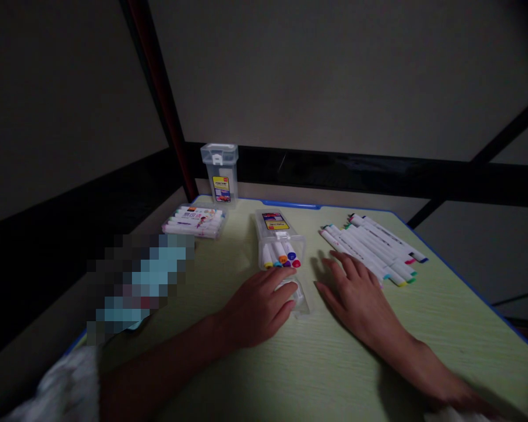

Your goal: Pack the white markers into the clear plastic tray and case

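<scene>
A clear plastic marker case (281, 234) lies on its side with its mouth towards me and its lid (303, 299) folded open onto the table. Several markers (283, 257) with coloured ends, among them orange, blue, yellow and red, sit inside. My left hand (261, 308) is at the mouth of the case, its fingers bent over the lid and the near edge; the thumb is hidden. To the right, my right hand (358, 296) has its fingers spread and holds nothing. Just beyond its fingertips lie several loose white markers (374, 249) in a slanted row.
An upright clear case (220, 174) with a closed lid stands at the back left. In front of it lies a flat pack of markers (195, 221). A blurred light-blue object (154, 275) lies along the left side. The table (343, 375) has a blue edge, with walls behind and left.
</scene>
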{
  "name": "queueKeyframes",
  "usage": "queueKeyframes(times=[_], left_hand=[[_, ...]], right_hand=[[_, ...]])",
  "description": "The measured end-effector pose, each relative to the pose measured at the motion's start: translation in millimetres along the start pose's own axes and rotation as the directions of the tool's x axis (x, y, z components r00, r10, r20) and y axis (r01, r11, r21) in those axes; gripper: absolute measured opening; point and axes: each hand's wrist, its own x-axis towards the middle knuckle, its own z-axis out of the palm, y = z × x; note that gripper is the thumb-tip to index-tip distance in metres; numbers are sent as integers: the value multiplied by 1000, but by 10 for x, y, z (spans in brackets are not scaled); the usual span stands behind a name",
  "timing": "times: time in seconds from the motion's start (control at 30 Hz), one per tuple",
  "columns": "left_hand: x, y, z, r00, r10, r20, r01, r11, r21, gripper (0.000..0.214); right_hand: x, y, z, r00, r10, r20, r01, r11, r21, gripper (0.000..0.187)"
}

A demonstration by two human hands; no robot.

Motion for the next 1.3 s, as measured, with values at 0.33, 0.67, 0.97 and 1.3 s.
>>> queueKeyframes(times=[0.33,0.67,0.97,1.3], left_hand=[[0,0,2,1000,14,-5,-14,1000,6,17],[4,5,6,1000,21,-16,-21,1000,21,18],[6,-5,12,1000,25,12,-26,1000,9,18],[13,13,-8,994,14,106,-15,1000,6,18]], right_hand=[[-37,46,77,986,133,98,-119,984,-134,52],[0,38,9,995,55,89,-47,996,-82,45],[24,27,-11,993,-107,42,102,990,100,29],[17,-34,-66,993,-108,57,88,957,277,29]])
